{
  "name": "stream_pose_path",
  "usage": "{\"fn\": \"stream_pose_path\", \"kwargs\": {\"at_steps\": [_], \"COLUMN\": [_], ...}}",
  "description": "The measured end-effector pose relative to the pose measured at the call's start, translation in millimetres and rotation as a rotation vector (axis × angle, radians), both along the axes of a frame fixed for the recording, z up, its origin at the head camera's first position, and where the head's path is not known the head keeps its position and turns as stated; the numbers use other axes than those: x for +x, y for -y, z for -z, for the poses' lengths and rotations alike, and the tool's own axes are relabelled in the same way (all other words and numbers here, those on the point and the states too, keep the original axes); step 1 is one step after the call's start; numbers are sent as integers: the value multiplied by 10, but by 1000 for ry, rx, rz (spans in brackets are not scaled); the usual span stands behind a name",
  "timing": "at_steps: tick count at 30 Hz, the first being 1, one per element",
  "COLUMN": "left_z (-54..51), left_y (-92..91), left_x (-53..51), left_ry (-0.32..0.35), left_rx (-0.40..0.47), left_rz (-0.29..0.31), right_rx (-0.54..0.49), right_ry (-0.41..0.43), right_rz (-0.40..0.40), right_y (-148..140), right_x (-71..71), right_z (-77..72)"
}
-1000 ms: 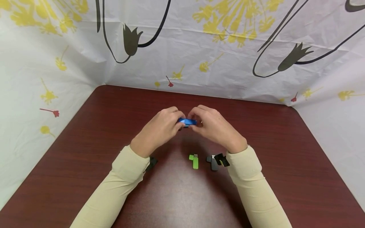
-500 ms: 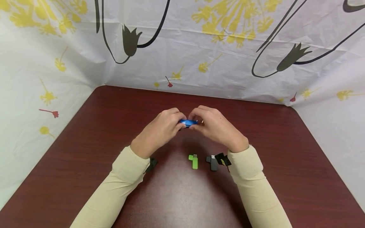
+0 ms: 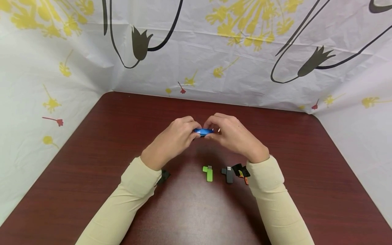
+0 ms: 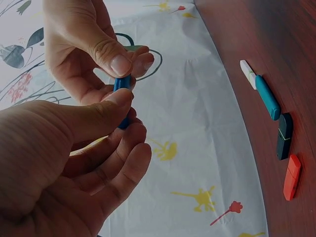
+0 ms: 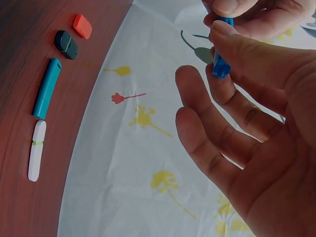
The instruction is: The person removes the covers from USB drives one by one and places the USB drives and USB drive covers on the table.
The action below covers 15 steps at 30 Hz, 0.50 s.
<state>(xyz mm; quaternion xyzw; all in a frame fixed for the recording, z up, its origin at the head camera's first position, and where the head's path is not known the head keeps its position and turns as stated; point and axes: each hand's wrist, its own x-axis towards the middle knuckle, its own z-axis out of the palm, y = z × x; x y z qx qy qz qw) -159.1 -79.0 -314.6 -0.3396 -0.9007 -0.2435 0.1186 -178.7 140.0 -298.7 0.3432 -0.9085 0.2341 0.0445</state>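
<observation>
A small blue USB flash drive is held above the table between both hands. My left hand pinches its left end between thumb and fingers. With thumb and fingertips, my right hand grips the other end. In the left wrist view the blue drive stands nearly upright, partly covered by both thumbs. The right wrist view shows its lower end against the fingers; the last fingers there spread loosely. Whether a cap and body are joined cannot be told.
On the table lie a green flash drive, a dark grey one and a partly hidden orange item. Wrist views show a row with white, teal, black and red drives. Patterned white sheeting surrounds the table.
Both hands and the blue flash drive have shifted slightly right. The right wrist has moved a little right, uncovering part of the orange item. The drives on the table stay put.
</observation>
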Motion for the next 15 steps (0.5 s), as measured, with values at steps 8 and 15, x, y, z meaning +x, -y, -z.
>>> {"fn": "stream_pose_path", "kwargs": {"at_steps": [8,15], "left_z": [-27,-29], "left_y": [11,12], "left_x": [3,0], "left_ry": [15,21], "left_rx": [13,13], "left_rz": [-6,4], "right_rx": [-14,-12], "right_ry": [19,31], "right_rz": [-6,-7], "right_y": [-22,-27], "right_x": [-1,2], "right_z": [-14,-24]}}
